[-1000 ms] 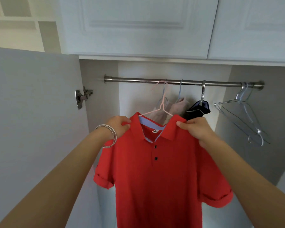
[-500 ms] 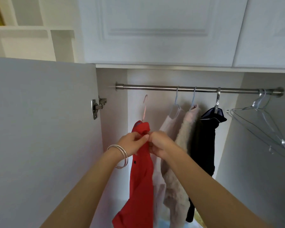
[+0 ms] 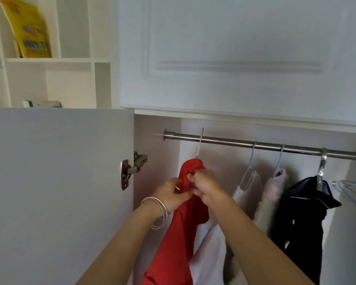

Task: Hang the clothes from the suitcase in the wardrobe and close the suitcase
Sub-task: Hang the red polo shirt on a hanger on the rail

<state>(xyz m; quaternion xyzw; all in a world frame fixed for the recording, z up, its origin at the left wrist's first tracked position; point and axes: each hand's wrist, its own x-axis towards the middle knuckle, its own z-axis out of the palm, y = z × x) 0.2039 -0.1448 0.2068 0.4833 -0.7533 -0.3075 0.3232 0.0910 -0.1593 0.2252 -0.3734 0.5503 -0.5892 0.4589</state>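
A yellow book (image 3: pixel 27 27) leans on the white shelf (image 3: pixel 49 60) at upper left; its cover print is too blurred to read. Below, the wardrobe door (image 3: pixel 53 192) stands open on a metal hinge (image 3: pixel 132 169). The red shirt (image 3: pixel 183 223) hangs edge-on from a pink hanger (image 3: pixel 200 142) hooked over the steel rail (image 3: pixel 255 144). The left hand (image 3: pixel 171 195), bangles (image 3: pixel 158 210) at its wrist, and the right hand (image 3: pixel 203 187) both pinch the shirt near its collar. Along the rail hang a white garment (image 3: pixel 212 254), a pale fuzzy one (image 3: pixel 269 202) and a dark one (image 3: pixel 304 219).
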